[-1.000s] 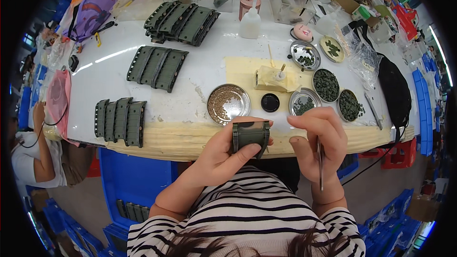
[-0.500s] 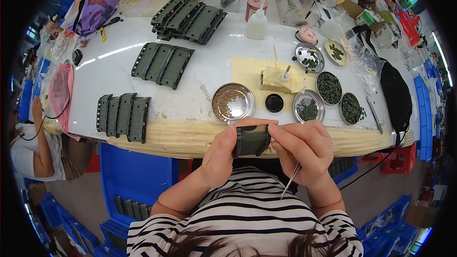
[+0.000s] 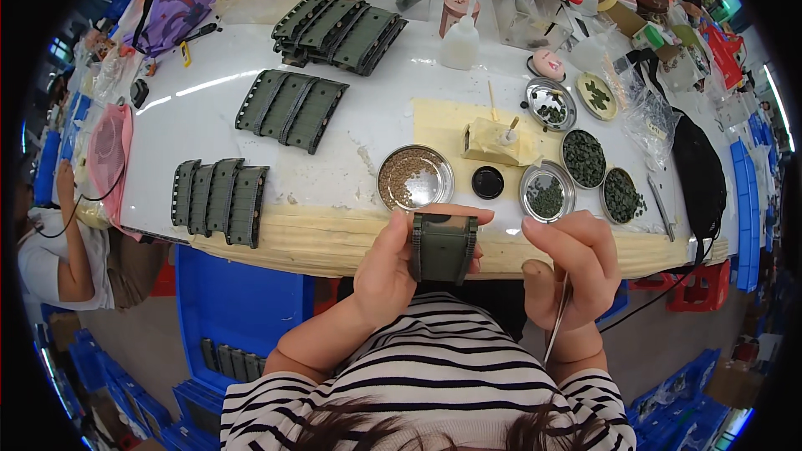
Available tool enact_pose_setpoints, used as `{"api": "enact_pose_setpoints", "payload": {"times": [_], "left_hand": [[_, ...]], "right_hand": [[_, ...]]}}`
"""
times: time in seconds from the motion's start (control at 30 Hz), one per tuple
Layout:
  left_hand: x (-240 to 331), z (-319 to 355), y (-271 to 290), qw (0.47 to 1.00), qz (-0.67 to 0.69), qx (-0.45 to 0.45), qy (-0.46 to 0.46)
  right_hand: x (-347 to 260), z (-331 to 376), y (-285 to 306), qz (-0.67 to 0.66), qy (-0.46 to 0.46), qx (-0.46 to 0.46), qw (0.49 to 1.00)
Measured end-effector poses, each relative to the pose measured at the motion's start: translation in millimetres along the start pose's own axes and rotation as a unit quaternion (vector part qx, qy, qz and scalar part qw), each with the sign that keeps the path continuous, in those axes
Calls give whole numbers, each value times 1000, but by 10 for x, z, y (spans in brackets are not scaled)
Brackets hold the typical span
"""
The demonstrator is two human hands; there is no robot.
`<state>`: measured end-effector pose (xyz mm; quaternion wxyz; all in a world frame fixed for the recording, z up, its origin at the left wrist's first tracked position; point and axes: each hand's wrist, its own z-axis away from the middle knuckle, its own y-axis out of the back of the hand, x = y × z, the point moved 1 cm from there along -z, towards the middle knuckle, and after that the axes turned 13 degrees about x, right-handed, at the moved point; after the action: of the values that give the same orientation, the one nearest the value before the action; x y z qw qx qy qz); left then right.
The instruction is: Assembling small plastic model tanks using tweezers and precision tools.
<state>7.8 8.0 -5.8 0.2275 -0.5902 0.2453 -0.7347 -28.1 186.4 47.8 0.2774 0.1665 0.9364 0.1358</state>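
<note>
My left hand (image 3: 383, 280) grips a small curved dark green panel (image 3: 444, 252) with ribbed edges, upright in front of my chest. The thumb is on its near left side and the fingers wrap behind. To the right, apart from the panel, my right hand (image 3: 578, 271) holds slim metal tweezers (image 3: 557, 324) in its curled fingers, pointing down toward me. Its thumb and forefinger tips are apart. Just beyond the hands are a metal dish (image 3: 434, 179) of brown granules, a round black lid (image 3: 487, 183) and a metal dish (image 3: 567, 186) of green bits.
Finished-looking green ribbed panels (image 3: 292, 108) lie on the left, others stacked behind. A white squeeze bottle (image 3: 459, 43), a tape-covered block (image 3: 489, 140) and tins of dark green chips (image 3: 583, 157) stand farther back. A metal tool (image 3: 662, 209) lies at right. A blue crate (image 3: 242, 301) sits below the table edge.
My right hand has drawn away from the panel to the right, still holding the tweezers. The panel has turned more upright in my left hand. The view has shifted slightly.
</note>
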Motion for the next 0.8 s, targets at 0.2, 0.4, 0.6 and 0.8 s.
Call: {"api": "enact_pose_setpoints", "payload": {"times": [0.2,0.4,0.6,0.8], "left_hand": [[-34,-78,2,990,129,-9,59],[-58,-188,4,944,293,-48,144],[-115,-265,-13,898,386,-77,198],[-134,-295,17,892,395,-85,204]], "right_hand": [[186,-99,2,38,-56,38,997],[565,-343,-106,92,-94,18,991],[756,-432,-281,101,-115,-60,986],[829,-395,-345,70,-116,-73,988]]}}
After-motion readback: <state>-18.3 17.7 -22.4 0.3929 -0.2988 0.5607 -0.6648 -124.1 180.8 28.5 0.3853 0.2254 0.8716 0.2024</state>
